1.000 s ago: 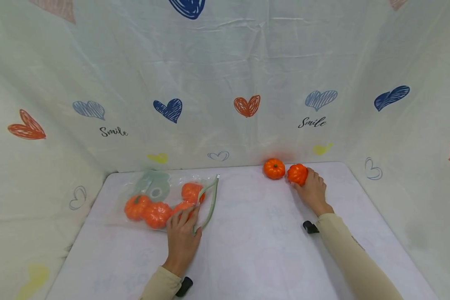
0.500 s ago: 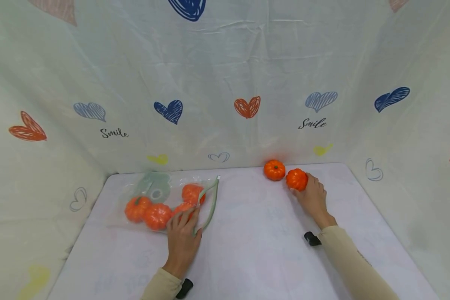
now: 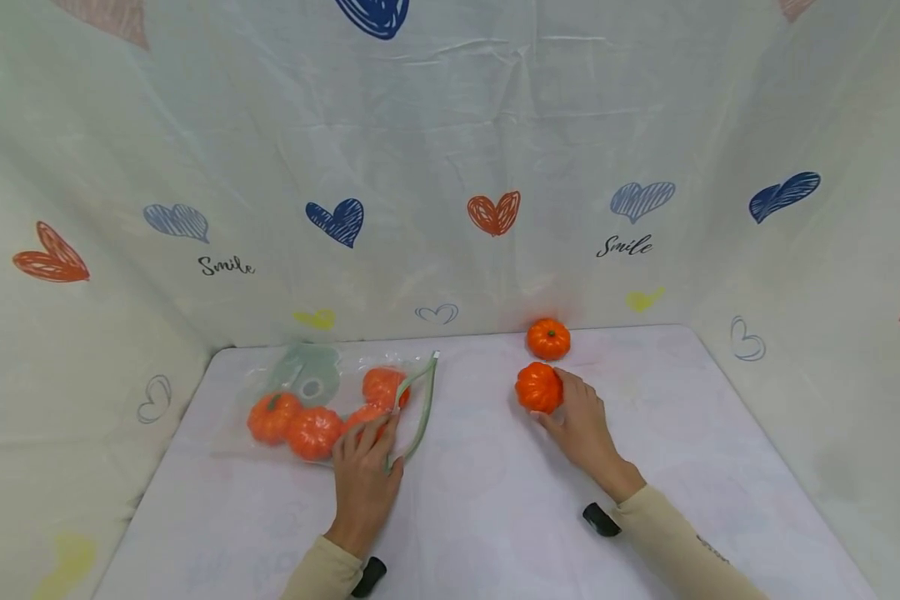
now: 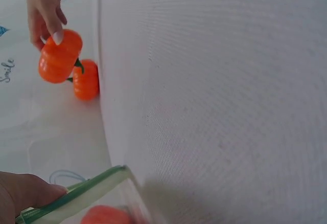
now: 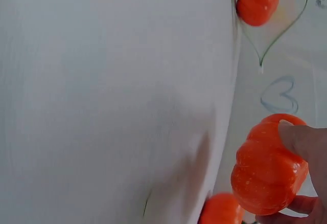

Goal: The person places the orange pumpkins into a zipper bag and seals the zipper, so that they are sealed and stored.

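The right hand (image 3: 587,429) grips a pumpkin (image 3: 537,387), its fingers (image 3: 579,396) around the right side. An open stretch of table (image 3: 480,475) separates it from the clear bag (image 3: 351,375) on the left; another pumpkin (image 3: 548,339) sits just beyond, at the far edge. Both wrist views show the gripped one raised, unclear from the head. The left hand (image 3: 367,483) partly hides the bagged pumpkins (image 3: 315,433); whether it pinches the green rim (image 4: 71,197), I cannot tell.
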A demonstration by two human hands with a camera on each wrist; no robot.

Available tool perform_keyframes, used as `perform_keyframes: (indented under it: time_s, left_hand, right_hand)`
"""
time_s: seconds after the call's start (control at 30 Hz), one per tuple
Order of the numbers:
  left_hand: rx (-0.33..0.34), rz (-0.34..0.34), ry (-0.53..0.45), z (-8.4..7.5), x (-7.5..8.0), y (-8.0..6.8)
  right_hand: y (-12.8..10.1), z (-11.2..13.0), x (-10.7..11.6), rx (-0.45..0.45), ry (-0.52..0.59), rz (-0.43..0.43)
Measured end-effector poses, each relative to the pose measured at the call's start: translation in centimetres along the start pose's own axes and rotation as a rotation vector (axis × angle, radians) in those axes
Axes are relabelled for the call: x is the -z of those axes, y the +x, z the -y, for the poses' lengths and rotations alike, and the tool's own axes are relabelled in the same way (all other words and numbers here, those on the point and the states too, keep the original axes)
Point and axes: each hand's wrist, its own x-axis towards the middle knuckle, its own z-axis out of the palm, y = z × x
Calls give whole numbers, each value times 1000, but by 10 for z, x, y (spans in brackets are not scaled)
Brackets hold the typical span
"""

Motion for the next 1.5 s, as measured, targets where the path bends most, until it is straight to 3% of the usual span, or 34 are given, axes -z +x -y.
perform_keyframes:
  time_s: [0.2,0.53,0.87,1.5]
  left_hand:
    - [4,-1,-8,-2,2,2]
    - [10,16,1,-1,2,1]
    - [-5,10,12,-1,0,3]
    - [-47,-9,-1,0,1,-1]
  right_hand:
    - [-5,38,-26,98,44,48]
    - [-1,85,-61,158,126,126]
    - [11,106,-85,205,142,130]
    - [25,135,-112,164,99,160]
